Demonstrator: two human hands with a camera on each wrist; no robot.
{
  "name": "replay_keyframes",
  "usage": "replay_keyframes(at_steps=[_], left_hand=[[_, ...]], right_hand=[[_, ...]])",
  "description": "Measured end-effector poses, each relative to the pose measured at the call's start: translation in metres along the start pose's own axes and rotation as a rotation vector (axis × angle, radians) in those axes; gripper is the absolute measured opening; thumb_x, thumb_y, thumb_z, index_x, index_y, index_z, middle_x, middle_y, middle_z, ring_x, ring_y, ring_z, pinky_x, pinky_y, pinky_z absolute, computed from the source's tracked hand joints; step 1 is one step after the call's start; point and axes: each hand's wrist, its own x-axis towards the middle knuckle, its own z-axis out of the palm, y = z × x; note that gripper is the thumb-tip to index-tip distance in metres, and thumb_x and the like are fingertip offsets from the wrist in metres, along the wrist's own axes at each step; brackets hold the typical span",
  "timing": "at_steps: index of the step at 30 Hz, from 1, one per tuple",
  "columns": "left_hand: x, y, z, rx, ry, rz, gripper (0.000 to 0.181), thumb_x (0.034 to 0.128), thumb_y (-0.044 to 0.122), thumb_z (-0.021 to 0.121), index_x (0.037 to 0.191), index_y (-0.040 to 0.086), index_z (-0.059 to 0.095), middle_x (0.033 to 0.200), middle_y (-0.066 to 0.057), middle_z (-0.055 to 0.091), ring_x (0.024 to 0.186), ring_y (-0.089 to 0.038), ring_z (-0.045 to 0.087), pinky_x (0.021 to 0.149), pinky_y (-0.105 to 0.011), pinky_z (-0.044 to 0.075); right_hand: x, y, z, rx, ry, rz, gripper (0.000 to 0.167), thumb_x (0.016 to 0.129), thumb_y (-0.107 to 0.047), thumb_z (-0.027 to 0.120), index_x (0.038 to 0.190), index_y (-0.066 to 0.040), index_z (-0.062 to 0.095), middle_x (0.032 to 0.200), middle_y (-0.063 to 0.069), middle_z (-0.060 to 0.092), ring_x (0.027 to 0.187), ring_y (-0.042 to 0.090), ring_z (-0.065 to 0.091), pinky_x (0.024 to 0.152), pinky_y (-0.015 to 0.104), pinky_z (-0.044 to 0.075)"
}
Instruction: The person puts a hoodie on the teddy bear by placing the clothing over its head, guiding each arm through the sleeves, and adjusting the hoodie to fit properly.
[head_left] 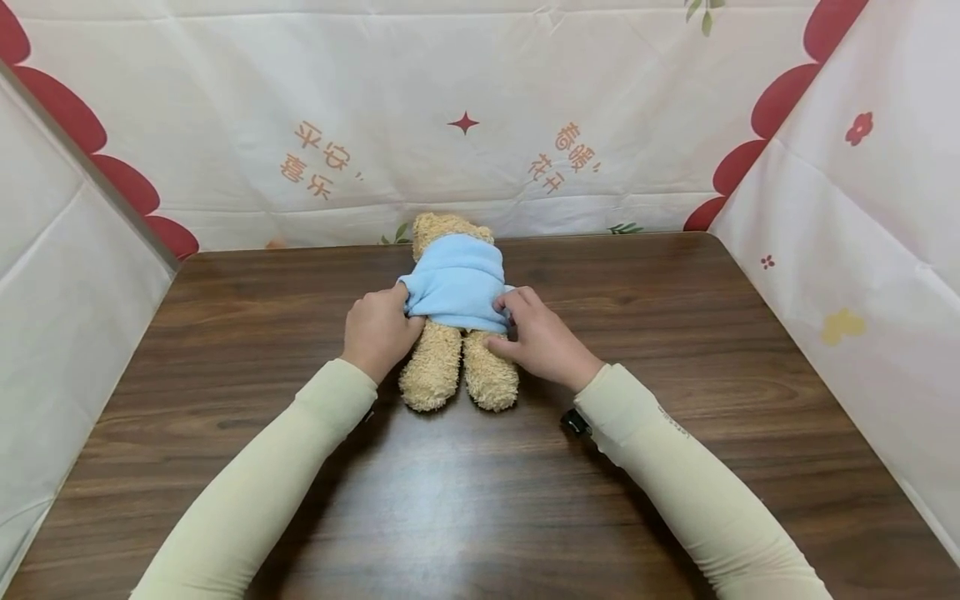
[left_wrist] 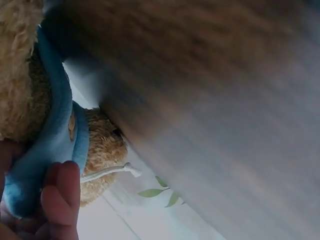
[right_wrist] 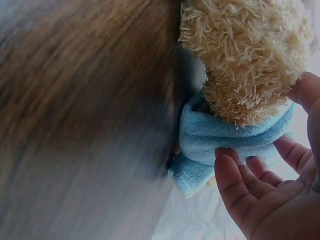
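Observation:
A tan plush teddy bear [head_left: 430, 375] lies on the brown wood table [head_left: 450, 500], legs toward me and face out of sight in the head view. It wears a light blue top [head_left: 461, 279]. My left hand [head_left: 378, 333] grips the top's lower left side, and the left wrist view shows the blue cloth [left_wrist: 47, 150] between thumb and fingers. At the top's lower right, my right hand [head_left: 543, 342] touches the cloth with its fingertips [right_wrist: 227, 157]. The right thumb rests against the bear's leg [right_wrist: 250, 55], apart from the fingers.
A white cord [left_wrist: 112, 171] with a knotted end hangs by the bear's head. Behind the table hangs a pale printed cloth [head_left: 465, 67] with red scalloped borders, and more cloth stands at both sides. The bear's head lies near the table's far edge.

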Motion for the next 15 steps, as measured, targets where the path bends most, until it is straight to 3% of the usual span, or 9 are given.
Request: replay_keyframes(at_steps=[5,8,11,15], left_hand=[[-0.004,-0.001,0.001,0.042,0.037,0.049,0.031,0.0799,0.01,0.062,0.057,0.013,0.042,0.057,-0.007,0.048,0.044,-0.024,0.042,0.042,-0.042,0.04],[-0.006,-0.002,0.001,0.036,0.017,0.048,0.033,0.0804,0.01,0.061,0.054,0.014,0.042,0.066,-0.008,0.053,0.045,-0.023,0.041,0.041,-0.04,0.039],[-0.005,-0.004,-0.003,-0.035,-0.072,0.007,0.031,0.0826,0.015,0.059,0.056,0.013,0.044,0.08,-0.011,0.059,0.05,-0.023,0.043,0.046,-0.039,0.04],[0.001,-0.008,-0.016,-0.216,-0.212,-0.085,0.034,0.0883,0.023,0.053,0.058,0.012,0.041,0.085,-0.013,0.055,0.062,-0.025,0.044,0.058,-0.038,0.04]], right_hand=[[0.001,-0.002,0.001,0.002,-0.018,0.004,0.038,0.093,-0.029,0.071,0.116,-0.006,0.05,0.116,0.013,0.045,0.099,0.03,0.054,0.081,0.037,0.046],[0.001,-0.003,0.002,-0.004,-0.028,0.013,0.039,0.093,-0.028,0.071,0.117,-0.006,0.05,0.117,0.013,0.046,0.101,0.03,0.055,0.082,0.037,0.046],[0.001,-0.002,0.002,-0.01,-0.033,0.013,0.038,0.093,-0.028,0.071,0.117,-0.006,0.05,0.118,0.013,0.046,0.1,0.029,0.056,0.082,0.037,0.047],[0.001,-0.002,0.002,-0.012,-0.031,0.0,0.037,0.094,-0.026,0.07,0.116,-0.005,0.05,0.119,0.013,0.045,0.101,0.029,0.056,0.082,0.037,0.047]])
